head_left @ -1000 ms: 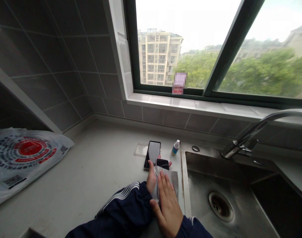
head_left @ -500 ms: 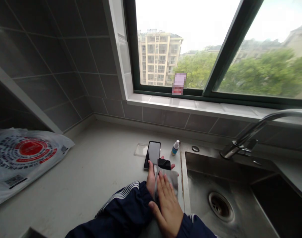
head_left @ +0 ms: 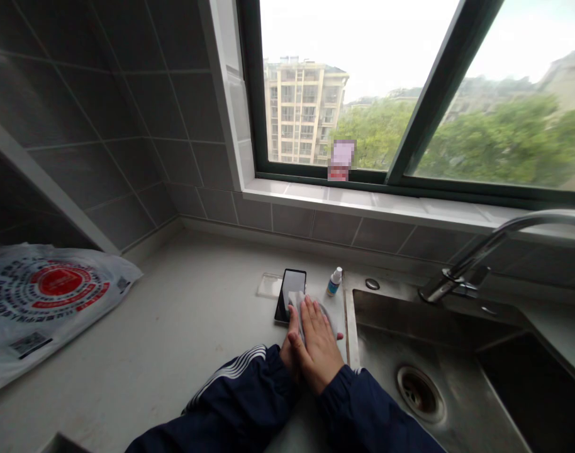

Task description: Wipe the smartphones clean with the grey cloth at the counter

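My left hand is palm up, its thumb along the left side of a phone that lies hidden under a grey cloth. On top, my right hand presses the cloth flat, fingers stretched out and close together. Just beyond my hands a second phone with a dark frame and pale reflecting screen lies on the counter. A clear phone case rests left of it. To the right stands a small spray bottle with a white cap and blue label.
A steel sink with a drain and a chrome faucet is on my right. On the far left of the counter lies a white plastic bag with red print. A window sill runs behind.
My right hand has slid forward with the cloth, away from me. The cloth now covers the phone in my left hand, whose dark screen showed before.
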Demonstrator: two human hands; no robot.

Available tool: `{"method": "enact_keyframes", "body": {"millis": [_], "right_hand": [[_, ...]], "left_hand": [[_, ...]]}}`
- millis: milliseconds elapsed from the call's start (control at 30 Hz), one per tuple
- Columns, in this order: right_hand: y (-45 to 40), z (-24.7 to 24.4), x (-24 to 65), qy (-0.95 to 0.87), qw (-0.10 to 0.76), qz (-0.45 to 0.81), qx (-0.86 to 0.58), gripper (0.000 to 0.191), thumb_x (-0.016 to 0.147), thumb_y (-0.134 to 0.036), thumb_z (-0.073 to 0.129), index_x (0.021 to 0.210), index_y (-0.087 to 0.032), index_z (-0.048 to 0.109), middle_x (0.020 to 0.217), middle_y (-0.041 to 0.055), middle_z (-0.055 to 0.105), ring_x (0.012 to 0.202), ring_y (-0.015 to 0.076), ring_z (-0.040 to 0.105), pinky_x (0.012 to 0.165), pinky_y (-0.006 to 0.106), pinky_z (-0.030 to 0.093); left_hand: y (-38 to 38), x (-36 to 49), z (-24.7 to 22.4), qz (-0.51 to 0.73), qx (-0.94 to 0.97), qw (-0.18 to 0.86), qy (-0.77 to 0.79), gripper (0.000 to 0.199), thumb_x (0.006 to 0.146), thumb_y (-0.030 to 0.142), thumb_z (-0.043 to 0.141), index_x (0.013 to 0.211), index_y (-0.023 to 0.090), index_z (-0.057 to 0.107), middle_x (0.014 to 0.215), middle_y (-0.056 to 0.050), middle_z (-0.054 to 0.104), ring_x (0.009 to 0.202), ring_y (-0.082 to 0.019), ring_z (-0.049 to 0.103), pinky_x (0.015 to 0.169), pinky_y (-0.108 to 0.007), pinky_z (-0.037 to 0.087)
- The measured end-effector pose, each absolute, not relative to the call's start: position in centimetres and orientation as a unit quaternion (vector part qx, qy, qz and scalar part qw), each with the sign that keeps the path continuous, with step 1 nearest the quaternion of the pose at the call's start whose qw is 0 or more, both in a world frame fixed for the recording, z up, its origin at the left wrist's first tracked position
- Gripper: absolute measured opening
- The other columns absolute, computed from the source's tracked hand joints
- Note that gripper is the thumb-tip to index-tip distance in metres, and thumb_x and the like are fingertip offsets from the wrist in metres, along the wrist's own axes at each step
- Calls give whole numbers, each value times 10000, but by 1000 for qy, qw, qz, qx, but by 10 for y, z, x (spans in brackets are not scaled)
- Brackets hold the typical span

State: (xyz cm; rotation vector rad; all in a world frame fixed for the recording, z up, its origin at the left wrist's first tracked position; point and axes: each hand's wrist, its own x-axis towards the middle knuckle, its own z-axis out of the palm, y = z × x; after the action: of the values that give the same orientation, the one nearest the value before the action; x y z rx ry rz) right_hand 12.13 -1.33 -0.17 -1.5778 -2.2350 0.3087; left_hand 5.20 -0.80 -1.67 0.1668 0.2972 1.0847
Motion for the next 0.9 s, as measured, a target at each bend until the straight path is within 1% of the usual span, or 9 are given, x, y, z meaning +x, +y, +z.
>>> {"method": "enact_keyframes", "body": {"millis": [67,100,200,267,367,433,733,900], "right_hand": [[-13,-2,122,-796,197,104,-563,718,989,-552,258,1514,-61,262,1591,122,156,1477,285,129,1161,496,273],[-14,-2,122,-794,200,100,-565,725,988,-557,258,1512,-56,266,1590,126,162,1477,284,134,1163,490,271],[-15,-2,122,-787,212,93,-572,735,986,-570,255,1510,-54,273,1587,133,180,1475,282,154,1160,486,277],[-15,-3,123,-783,216,91,-576,738,987,-575,246,1510,-55,272,1586,133,186,1474,281,159,1160,484,279],[-16,-4,125,-782,213,90,-579,758,986,-590,219,1505,-42,279,1586,140,185,1474,285,158,1165,479,269],[-16,-5,127,-783,209,91,-579,775,983,-600,205,1502,-30,283,1586,147,181,1474,290,155,1166,480,265],[-18,-9,131,-772,207,91,-594,793,975,-621,233,1496,-27,296,1579,157,198,1470,291,175,1159,482,279],[-23,-11,133,-772,201,98,-595,797,969,-630,236,1501,-40,290,1577,149,201,1469,295,169,1146,497,297]], "left_hand": [[-7,53,-18,560,92,813,131,565,930,623,174,1472,463,197,1605,157,84,1460,-187,226,1082,-419,399],[-6,53,-18,563,99,810,129,569,933,617,182,1474,444,214,1606,141,105,1461,-189,225,1092,-422,389],[-6,52,-20,514,102,842,128,652,892,686,230,1476,399,261,1606,98,146,1466,-239,209,1119,-443,352],[-5,50,-21,489,103,858,122,684,868,717,255,1465,387,307,1604,90,153,1464,-274,211,1136,-452,319],[-4,47,-23,474,105,867,112,677,863,722,266,1432,377,391,1603,88,159,1459,-292,220,1150,-447,282],[-3,46,-23,459,109,875,109,696,855,731,268,1423,358,416,1601,61,183,1454,-301,233,1150,-452,274],[-6,47,-4,441,106,882,127,786,836,761,260,1479,313,316,1532,-58,372,1380,-334,375,1135,-529,263],[-5,46,-5,444,100,880,136,827,843,756,253,1499,253,280,1490,-95,433,1350,-334,415,1128,-514,285]]}}
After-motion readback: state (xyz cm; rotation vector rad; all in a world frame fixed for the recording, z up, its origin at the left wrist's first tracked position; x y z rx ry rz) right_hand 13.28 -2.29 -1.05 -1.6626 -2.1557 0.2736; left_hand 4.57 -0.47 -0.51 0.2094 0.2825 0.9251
